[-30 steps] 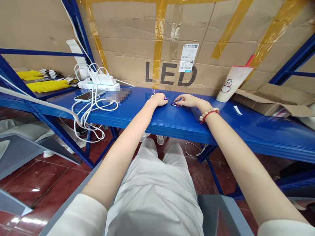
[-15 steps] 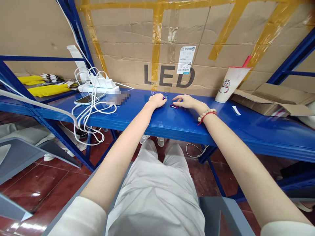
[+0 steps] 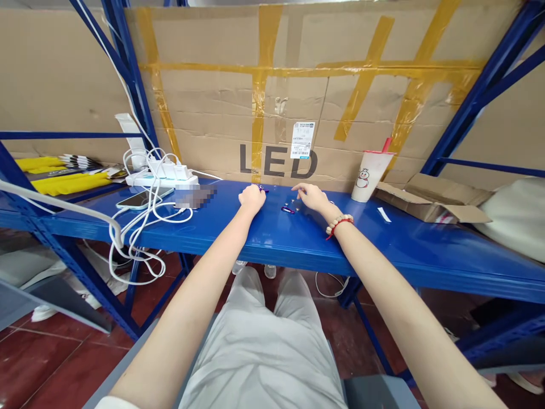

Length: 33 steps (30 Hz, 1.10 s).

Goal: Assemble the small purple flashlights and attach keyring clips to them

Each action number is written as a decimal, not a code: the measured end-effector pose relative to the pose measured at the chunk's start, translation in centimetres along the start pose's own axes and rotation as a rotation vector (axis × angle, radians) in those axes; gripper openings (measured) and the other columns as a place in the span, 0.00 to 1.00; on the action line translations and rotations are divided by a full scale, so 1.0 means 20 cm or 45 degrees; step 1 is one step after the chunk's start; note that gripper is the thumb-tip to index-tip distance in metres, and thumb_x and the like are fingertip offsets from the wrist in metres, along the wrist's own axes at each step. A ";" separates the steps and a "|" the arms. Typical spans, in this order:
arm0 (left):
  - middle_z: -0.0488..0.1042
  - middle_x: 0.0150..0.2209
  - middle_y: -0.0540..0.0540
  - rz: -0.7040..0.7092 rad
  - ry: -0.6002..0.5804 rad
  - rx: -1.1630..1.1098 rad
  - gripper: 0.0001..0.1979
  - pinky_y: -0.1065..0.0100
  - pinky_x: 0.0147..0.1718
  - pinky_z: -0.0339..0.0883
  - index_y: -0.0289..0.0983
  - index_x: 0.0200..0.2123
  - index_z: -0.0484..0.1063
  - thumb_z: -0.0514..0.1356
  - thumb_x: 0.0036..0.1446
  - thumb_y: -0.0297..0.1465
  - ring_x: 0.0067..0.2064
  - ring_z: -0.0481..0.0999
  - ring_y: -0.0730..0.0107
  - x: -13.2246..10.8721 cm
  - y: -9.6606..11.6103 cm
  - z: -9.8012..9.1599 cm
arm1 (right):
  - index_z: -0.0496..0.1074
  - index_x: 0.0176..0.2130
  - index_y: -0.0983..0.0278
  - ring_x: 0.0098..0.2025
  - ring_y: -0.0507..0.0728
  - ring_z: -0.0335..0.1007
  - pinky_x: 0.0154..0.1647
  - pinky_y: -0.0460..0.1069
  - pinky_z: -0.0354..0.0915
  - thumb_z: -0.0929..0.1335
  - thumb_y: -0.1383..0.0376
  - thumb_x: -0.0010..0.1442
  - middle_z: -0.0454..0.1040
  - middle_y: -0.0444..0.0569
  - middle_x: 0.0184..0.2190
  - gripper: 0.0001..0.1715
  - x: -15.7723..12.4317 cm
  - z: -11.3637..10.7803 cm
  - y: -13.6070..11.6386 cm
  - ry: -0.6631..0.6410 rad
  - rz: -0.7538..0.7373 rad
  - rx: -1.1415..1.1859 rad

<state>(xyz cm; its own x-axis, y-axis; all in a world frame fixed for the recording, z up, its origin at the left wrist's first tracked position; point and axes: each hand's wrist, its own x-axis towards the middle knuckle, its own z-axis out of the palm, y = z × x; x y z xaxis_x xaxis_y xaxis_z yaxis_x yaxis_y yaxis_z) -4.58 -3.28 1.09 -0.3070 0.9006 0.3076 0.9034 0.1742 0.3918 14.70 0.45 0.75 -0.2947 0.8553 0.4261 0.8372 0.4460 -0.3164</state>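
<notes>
Both my arms reach out onto a blue metal shelf (image 3: 298,244). My left hand (image 3: 252,199) rests there as a loose fist closed on a small purple object (image 3: 260,188) whose tip shows past the knuckles. My right hand (image 3: 312,196), with a bead bracelet on the wrist, lies beside it with fingers stretched forward and slightly curled. A small purple piece (image 3: 288,209) lies on the shelf just left of the right hand, close to its fingertips.
A white power strip with chargers (image 3: 164,175) and tangled white cables sits at the left, with a phone (image 3: 138,199) beside it. A paper cup (image 3: 368,175) and a flattened carton (image 3: 430,204) stand at the right. A large taped cardboard box (image 3: 276,113) marked LED backs the shelf.
The camera has tilted upward, so the shelf and hands sit lower in view. My right hand has lifted off the purple piece, which now lies uncovered on the shelf.
</notes>
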 end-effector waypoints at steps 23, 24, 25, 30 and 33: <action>0.71 0.19 0.49 0.661 -0.295 -0.314 0.12 0.72 0.26 0.63 0.34 0.15 0.69 0.58 0.49 0.28 0.25 0.70 0.71 -0.01 0.01 0.06 | 0.78 0.42 0.59 0.44 0.57 0.73 0.37 0.46 0.64 0.66 0.60 0.58 0.79 0.46 0.42 0.15 -0.02 -0.04 -0.03 -0.180 0.050 -0.159; 0.72 0.20 0.48 0.641 -0.289 -0.274 0.12 0.72 0.27 0.64 0.35 0.16 0.71 0.58 0.50 0.28 0.26 0.72 0.70 0.00 0.01 0.06 | 0.78 0.42 0.60 0.43 0.56 0.73 0.37 0.46 0.64 0.66 0.60 0.58 0.79 0.47 0.41 0.15 -0.01 -0.03 -0.02 -0.204 0.004 -0.140; 0.74 0.22 0.46 0.618 -0.282 -0.223 0.12 0.71 0.28 0.65 0.35 0.17 0.72 0.58 0.50 0.30 0.27 0.73 0.69 0.00 0.01 0.06 | 0.78 0.42 0.61 0.41 0.55 0.73 0.37 0.45 0.64 0.66 0.60 0.58 0.79 0.47 0.41 0.15 -0.01 -0.02 -0.02 -0.230 -0.052 -0.110; 0.78 0.31 0.42 0.580 -0.286 -0.024 0.12 0.71 0.34 0.68 0.36 0.24 0.77 0.56 0.52 0.33 0.36 0.77 0.63 -0.02 0.01 0.04 | 0.79 0.38 0.65 0.31 0.52 0.73 0.33 0.44 0.64 0.67 0.57 0.57 0.79 0.47 0.31 0.17 -0.01 -0.01 -0.02 -0.333 -0.273 0.121; 0.79 0.33 0.42 0.585 -0.285 0.010 0.12 0.71 0.36 0.68 0.36 0.26 0.77 0.56 0.53 0.34 0.38 0.77 0.62 -0.03 0.01 0.01 | 0.79 0.36 0.66 0.29 0.52 0.72 0.31 0.44 0.64 0.70 0.53 0.53 0.78 0.47 0.28 0.20 -0.02 -0.02 -0.04 -0.280 -0.301 0.191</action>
<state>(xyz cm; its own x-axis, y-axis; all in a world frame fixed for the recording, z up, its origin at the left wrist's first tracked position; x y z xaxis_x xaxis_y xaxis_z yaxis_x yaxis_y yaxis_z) -4.04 -3.74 0.80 0.1933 0.9479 0.2532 0.9326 -0.2577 0.2528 14.29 -0.33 1.17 -0.5781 0.7527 0.3151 0.6616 0.6584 -0.3590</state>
